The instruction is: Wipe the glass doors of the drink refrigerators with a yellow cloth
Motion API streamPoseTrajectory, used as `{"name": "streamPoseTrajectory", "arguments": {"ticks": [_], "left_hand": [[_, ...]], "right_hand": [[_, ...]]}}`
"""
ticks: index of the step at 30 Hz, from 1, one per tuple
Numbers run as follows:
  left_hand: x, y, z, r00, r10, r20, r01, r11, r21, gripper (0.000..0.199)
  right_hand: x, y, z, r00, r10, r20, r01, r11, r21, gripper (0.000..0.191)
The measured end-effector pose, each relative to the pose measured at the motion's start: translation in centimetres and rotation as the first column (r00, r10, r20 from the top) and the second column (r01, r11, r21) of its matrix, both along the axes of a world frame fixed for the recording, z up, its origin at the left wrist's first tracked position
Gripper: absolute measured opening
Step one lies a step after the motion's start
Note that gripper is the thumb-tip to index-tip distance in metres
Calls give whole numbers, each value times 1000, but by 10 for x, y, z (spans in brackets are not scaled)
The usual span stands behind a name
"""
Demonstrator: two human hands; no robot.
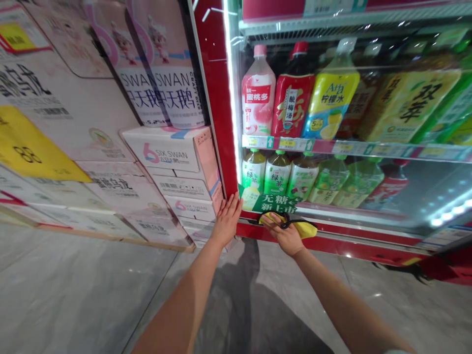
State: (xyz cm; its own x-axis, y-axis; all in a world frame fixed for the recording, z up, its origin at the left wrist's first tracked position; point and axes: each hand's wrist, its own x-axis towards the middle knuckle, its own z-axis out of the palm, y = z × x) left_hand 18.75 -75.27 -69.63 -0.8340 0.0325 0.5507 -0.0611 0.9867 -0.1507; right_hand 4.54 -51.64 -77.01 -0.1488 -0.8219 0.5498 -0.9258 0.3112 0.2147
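Yellow cloth (307, 229), red fridge (220, 73), bottles (290, 105), cartons (169, 156) alongside

Cloth (307, 229): yellow, black edging. Fridge frame (215, 73): red. Sticker (275, 203): dark green, white lettering. Peach bottle (258, 93): pink, pink cap (260, 50). Plum bottle (293, 105): red. Lemon bottle (332, 101): yellow-and-blue label. Tea bottle (277, 172): green and white. Carton (162, 147): white front, pink side. Price sign (33, 147): yellow, black digits. Floor (81, 290): grey.

A shop, at its drinks section.
Bottled drinks (258, 93) stand in rows inside a lit red cooler (217, 88), price labels (291, 144) follow the shelf edge (326, 146), and stacked cartons (92, 118) carry a yellow price sign (40, 155).
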Motion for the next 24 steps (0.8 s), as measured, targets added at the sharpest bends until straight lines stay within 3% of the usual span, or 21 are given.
{"name": "streamPoseTrajectory", "arguments": {"ticks": [4, 11, 17, 24], "left_hand": [[6, 5, -24, 997, 12, 82, -6, 998, -68, 91], [-1, 15, -43, 986, -29, 164, 57, 984, -170, 89], [-16, 28, -51, 990, -74, 120, 100, 969, -226, 78], [-32, 37, -59, 976, -162, 145, 197, 941, -274, 78]], "right_hand": [[4, -7, 9, 1000, -25, 1, 25, 1000, 7, 51], [-29, 70, -12, 998, -46, -50, 45, 999, -10, 57], [-22, 59, 1, 995, -103, 1, 103, 995, 18, 50], [-50, 138, -15, 988, -142, -58, 140, 989, -46, 63]]}}
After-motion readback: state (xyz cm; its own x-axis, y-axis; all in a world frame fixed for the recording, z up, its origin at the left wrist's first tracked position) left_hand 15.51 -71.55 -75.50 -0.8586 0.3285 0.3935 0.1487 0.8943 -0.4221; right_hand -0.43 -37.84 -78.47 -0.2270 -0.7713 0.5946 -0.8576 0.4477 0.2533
